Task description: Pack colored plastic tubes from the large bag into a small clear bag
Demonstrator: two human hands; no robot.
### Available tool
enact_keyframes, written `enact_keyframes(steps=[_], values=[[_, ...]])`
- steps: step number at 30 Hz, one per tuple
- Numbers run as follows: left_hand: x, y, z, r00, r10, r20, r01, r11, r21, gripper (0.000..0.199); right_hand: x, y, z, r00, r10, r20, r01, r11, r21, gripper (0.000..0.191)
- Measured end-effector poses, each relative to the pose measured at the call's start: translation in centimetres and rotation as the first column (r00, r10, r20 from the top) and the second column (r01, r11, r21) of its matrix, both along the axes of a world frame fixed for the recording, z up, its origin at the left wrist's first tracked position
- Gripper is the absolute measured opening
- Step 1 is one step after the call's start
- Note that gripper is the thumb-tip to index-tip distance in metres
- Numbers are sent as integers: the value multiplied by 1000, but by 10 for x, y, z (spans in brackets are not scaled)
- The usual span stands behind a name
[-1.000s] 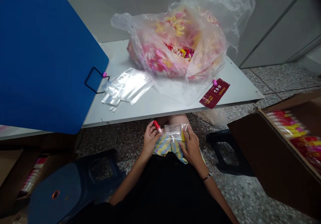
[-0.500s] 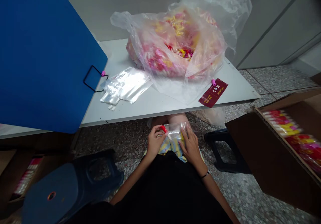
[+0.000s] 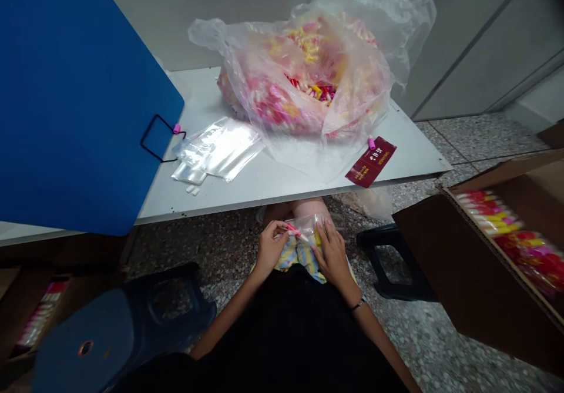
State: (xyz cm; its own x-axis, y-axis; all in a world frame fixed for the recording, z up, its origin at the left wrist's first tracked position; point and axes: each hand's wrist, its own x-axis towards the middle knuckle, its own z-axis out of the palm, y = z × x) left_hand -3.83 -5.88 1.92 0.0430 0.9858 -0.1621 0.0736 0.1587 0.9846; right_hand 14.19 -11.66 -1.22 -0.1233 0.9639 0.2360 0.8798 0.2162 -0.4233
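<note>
On my lap lies a small clear bag (image 3: 311, 224) with a red and white piece (image 3: 296, 231) at its left part and something yellow near my right fingers. My left hand (image 3: 272, 246) pinches the bag's left edge by the red end of the piece. Fingers stretched out, my right hand (image 3: 333, 254) rests flat on the bag's right part. Past my hands, a big clear sack (image 3: 273, 96) of red, pink, yellow and white pieces stands on the white table (image 3: 211, 202), with flat clear bags (image 3: 229, 149) to its left.
A dark red card (image 3: 371, 163) and a pink piece (image 3: 371, 143) lie at the table's right. A blue board (image 3: 88, 105) stands left. An open carton (image 3: 476, 264) of filled bags is at right; dark stools (image 3: 88, 334) flank my legs.
The red and white piece has moved right, away from my left fingertips and further over the bag. My right hand has stayed on the bag. The whole view has shifted slightly.
</note>
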Motion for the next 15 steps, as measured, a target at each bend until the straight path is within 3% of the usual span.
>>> enact_keyframes(steps=[7, 15], values=[[-8, 2, 6, 995, 78, 57, -75, 996, -46, 24, 0, 0, 1, 1000, -6, -5, 6, 1000, -6, 56], [1, -5, 9, 961, 100, 257, -36, 969, -243, 32, 1, 1, -3, 1000, -15, -13, 15, 1000, -1, 55]])
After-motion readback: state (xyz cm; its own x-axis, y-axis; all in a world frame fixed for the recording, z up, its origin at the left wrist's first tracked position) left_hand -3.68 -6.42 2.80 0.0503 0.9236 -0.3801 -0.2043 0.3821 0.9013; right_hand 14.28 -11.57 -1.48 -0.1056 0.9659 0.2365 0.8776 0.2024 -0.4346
